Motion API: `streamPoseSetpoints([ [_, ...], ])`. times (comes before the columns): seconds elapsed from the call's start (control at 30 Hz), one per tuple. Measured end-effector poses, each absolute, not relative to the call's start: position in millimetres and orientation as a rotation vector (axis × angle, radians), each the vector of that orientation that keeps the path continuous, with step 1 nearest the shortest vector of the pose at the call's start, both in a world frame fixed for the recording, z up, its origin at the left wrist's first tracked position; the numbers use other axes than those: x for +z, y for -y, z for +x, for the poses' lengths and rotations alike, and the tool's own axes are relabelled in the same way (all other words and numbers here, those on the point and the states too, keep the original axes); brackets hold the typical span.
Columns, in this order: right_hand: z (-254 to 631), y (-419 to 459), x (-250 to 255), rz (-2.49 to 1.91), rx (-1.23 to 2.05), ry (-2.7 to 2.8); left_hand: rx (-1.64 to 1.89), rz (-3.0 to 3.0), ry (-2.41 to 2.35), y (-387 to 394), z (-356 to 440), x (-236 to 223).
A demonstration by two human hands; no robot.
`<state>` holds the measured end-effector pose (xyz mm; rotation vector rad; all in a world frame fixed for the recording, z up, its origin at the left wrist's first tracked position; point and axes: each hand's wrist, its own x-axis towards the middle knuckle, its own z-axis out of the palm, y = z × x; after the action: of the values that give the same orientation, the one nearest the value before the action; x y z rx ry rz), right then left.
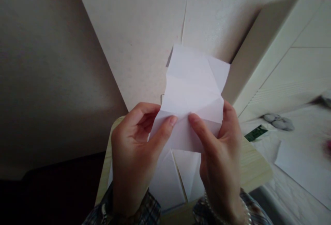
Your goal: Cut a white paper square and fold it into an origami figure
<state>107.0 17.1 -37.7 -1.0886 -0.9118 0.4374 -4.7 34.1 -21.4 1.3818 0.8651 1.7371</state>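
Observation:
A creased sheet of white paper (192,80) is held up in front of me, with several fold lines across it and a flap at its upper right. My left hand (137,142) pinches its lower left part, thumb on the near face and fingers behind. On the lower right, my right hand (219,149) grips the same sheet with its thumb pressed close to the left thumb. Both sets of fingertips behind the paper are largely hidden. Below the hands, more folded white paper (168,180) lies on a light wooden table (254,166).
A plain wall (144,35) rises close behind the table. To the right, past a pale panel (263,49), a light surface carries a flat white sheet (305,173), a green packet (256,133) and a grey object (278,121).

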Motion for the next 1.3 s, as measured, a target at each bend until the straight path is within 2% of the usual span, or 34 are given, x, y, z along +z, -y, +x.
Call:
streamPoseSetpoints([
  [0.17,110.3,-22.0,-37.4,-1.038,0.398,1.066,1.782,1.493,-1.011,-32.0,-10.0,-20.3],
  [0.33,118.9,-22.0,-35.4,-1.213,-0.094,1.28,1.777,1.523,-1.058,-35.0,-16.2,-18.2],
  [0.5,120.7,-15.9,-29.4,-1.227,-0.254,1.282,1.718,1.567,-1.206,-34.5,-22.0,-15.8],
  [0.77,114.6,-14.2,-26.1,-1.101,-0.183,1.658,1.652,1.76,-1.319,-36.8,-20.9,-3.6],
  [1.3,111.1,-8.6,-27.6,-1.072,-0.227,1.674,1.706,2.184,-1.15,-27.4,-23.7,-7.7],
])
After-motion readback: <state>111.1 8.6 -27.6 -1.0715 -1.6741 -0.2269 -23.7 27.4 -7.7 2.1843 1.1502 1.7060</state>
